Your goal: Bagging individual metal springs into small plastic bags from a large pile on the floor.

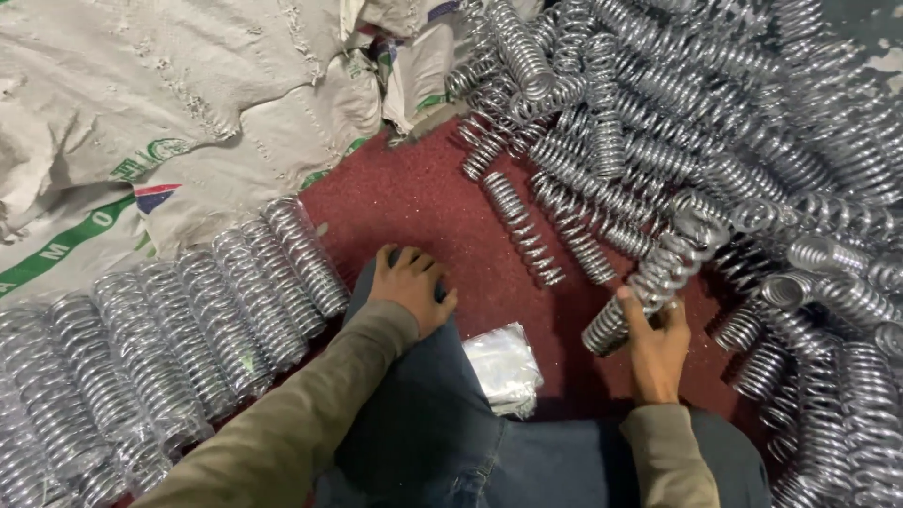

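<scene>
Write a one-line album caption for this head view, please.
Seated on a red floor, right hand grips a chrome coil spring beside a loose pile; left hand rests on knee.

The person wore long olive-green cloth sleeves [310, 414] reaching the wrists and dark blue denim trousers [423, 423]; both hands were bare, without gloves.

Chrome coil spring [649, 282]: long, shiny, tightly wound, tilted diagonally, its lower end gripped in the right hand [656, 350], its upper end reaching up and right of the hand toward the loose springs.
</scene>
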